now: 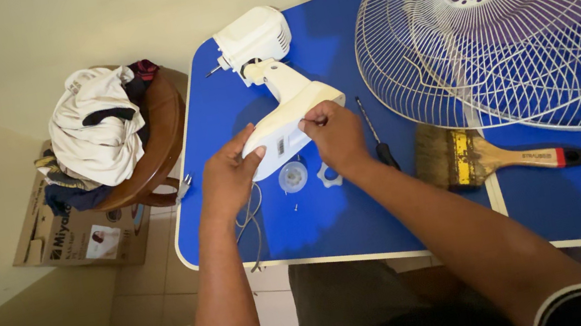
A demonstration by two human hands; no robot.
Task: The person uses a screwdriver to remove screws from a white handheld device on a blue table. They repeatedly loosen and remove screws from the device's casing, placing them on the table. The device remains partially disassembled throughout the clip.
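A white fan body (275, 82), motor housing at the far end and neck toward me, lies on the blue table (362, 206). My left hand (228, 178) grips the near end of its neck, where a grey cord (252, 225) hangs down over the table edge. My right hand (335, 133) rests on the neck's right side, fingertips pinched on the casing. Just in front of my hands lie a clear round cap (293, 177), a small pale knob (327, 176) and a tiny screw (296, 206).
A black-handled screwdriver (380, 145) and a wide paintbrush (481, 157) lie right of my hands. A white wire fan grille (521, 27) covers the table's far right. A wooden stool piled with clothes (106, 132) and a cardboard box (80, 232) stand to the left.
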